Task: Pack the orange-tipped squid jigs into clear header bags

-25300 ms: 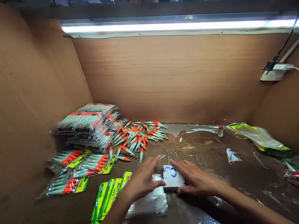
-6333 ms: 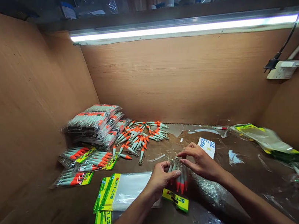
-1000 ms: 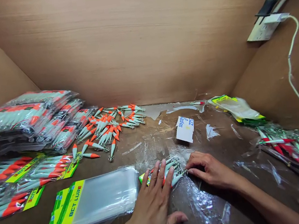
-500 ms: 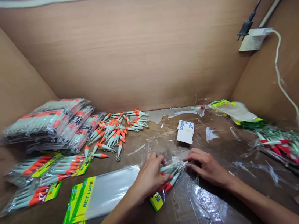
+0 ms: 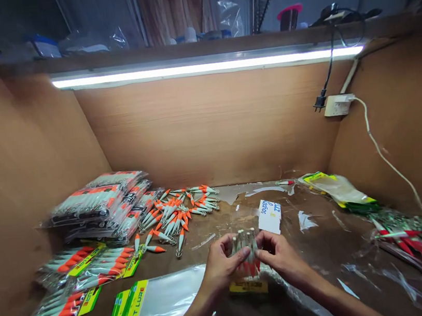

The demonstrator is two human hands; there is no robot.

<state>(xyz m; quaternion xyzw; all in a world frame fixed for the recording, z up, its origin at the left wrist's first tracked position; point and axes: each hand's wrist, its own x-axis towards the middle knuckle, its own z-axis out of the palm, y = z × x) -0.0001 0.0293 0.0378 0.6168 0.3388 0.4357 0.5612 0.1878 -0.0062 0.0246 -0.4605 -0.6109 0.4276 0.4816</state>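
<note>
Brown bench (image 5: 326, 251), scuffed and littered with plastic scraps, in a wood-walled bay under one lit tube (image 5: 206, 68) across the upper frame. Count: three filled packs (image 5: 101, 270) at left, one white card (image 5: 269, 216) right of centre, loose lures (image 5: 176, 216) too overlapped to tally. Lower centre: left hand (image 5: 218, 264) and right hand (image 5: 282, 258), fingers (image 5: 242, 253) nearly closed, pinch one lure pack (image 5: 252, 268) from both sides; left forearm (image 5: 195, 309) partly hides clear sleeves (image 5: 168, 302).

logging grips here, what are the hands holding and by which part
The left hand and right hand hold a packet of lures by its opposite sides.
</note>
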